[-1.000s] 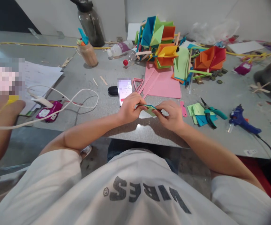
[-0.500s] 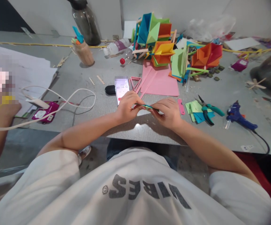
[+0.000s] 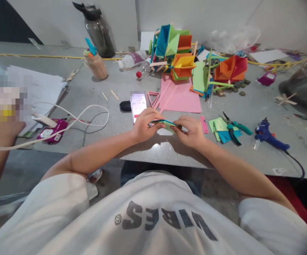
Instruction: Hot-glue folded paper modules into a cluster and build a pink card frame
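My left hand (image 3: 146, 124) and my right hand (image 3: 192, 131) pinch opposite ends of a thin green and blue folded paper piece (image 3: 166, 123), held just above the table's front edge. Beyond my left hand lies a lit phone (image 3: 139, 105) on a black object. Pink paper sheets (image 3: 181, 97) and a pink paper triangle (image 3: 152, 99) rest behind the hands. To the right of my right hand are a small pink strip (image 3: 204, 124), green and blue paper pieces (image 3: 224, 134) and teal-handled pliers (image 3: 234, 127).
Folded colourful paper shapes (image 3: 176, 46) stand at the back. A blue glue gun (image 3: 269, 136) lies right. White cables cross a purple power block (image 3: 54, 132) at left, near another person's hand (image 3: 10, 131). A stick cup (image 3: 97, 65) and dark bottle (image 3: 100, 35) stand behind.
The held paper is tilted so that more of its green face shows between my hands. The whole view has shifted slightly, with the table objects sitting lower.
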A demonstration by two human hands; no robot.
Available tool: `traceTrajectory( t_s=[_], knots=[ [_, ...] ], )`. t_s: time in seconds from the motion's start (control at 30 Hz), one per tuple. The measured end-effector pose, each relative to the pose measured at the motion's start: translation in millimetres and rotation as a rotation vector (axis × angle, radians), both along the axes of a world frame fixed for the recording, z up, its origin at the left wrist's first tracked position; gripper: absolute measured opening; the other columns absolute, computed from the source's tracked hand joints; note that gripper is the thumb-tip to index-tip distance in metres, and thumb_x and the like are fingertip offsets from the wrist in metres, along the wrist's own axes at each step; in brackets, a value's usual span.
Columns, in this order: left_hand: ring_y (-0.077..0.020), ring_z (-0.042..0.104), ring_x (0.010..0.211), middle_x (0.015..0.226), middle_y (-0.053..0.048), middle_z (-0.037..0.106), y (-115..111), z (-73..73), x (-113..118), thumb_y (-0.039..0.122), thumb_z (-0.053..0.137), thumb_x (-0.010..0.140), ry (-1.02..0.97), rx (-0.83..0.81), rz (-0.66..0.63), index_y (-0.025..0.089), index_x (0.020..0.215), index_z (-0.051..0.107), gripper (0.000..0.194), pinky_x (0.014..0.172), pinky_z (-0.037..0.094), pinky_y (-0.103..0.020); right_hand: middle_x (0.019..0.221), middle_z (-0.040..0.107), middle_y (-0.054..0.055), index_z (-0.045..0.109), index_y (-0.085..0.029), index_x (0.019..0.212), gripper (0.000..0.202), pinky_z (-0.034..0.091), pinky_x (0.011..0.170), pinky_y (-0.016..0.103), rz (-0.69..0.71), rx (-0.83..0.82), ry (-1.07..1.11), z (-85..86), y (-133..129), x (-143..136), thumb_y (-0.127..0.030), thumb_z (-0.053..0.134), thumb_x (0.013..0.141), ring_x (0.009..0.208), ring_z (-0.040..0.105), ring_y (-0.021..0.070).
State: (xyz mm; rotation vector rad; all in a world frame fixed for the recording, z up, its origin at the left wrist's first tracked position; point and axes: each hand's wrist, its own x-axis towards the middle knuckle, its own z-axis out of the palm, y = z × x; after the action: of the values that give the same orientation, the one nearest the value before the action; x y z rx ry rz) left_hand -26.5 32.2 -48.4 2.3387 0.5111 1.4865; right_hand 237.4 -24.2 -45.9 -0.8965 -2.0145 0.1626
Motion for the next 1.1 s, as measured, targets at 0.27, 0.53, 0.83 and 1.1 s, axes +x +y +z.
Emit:
traceTrajectory(
  t_s=[0.27,0.53,0.83,1.1],
  knots=[
    [-0.0185,0.069,0.079,0.085,-0.002,0.078,0,1.5,0,0.051,0.087,0.113,-0.101,-0.060,0.035,0.023,0.093,0.079,0.035,0.072,0.052,-0.034,0.085,0.083,0.006,0.083,-0.025,0.104,0.022,0.053,0.067,0.036,0.019,0.010,0.051,0.8,-2,-4,-0.043,0.079,0.116,0.071,0.071,0.0199],
    [-0.0230,0.074,0.088,0.093,-0.006,0.082,7,-2.9,-1,0.058,0.084,0.111,0.002,-0.195,0.069,0.023,0.096,0.082,0.038,0.084,0.059,-0.039,0.081,0.081,0.006,0.082,-0.025,0.095,0.031,0.057,0.068,0.039,-0.116,0.002,0.139,-6.1,6,3,-0.048,0.076,0.114,0.072,0.073,0.0224],
    [-0.0180,0.068,0.078,0.083,-0.002,0.077,0,10.1,-6,0.033,0.090,0.103,-0.023,-0.260,0.079,0.023,0.086,0.080,0.023,0.076,0.054,-0.034,0.090,0.085,0.006,0.082,-0.028,0.104,0.030,0.062,0.072,0.041,-0.053,0.041,0.143,0.7,3,0,-0.056,0.080,0.114,0.079,0.076,0.0236],
    [-0.0217,0.072,0.085,0.087,-0.004,0.082,13,-2.0,-3,0.054,0.093,0.105,-0.064,-0.211,0.076,0.025,0.090,0.085,0.034,0.081,0.056,-0.040,0.081,0.079,0.004,0.081,-0.028,0.094,0.024,0.057,0.068,0.041,-0.170,0.087,0.171,0.6,7,7,-0.044,0.078,0.111,0.072,0.070,0.0228]
  ],
)
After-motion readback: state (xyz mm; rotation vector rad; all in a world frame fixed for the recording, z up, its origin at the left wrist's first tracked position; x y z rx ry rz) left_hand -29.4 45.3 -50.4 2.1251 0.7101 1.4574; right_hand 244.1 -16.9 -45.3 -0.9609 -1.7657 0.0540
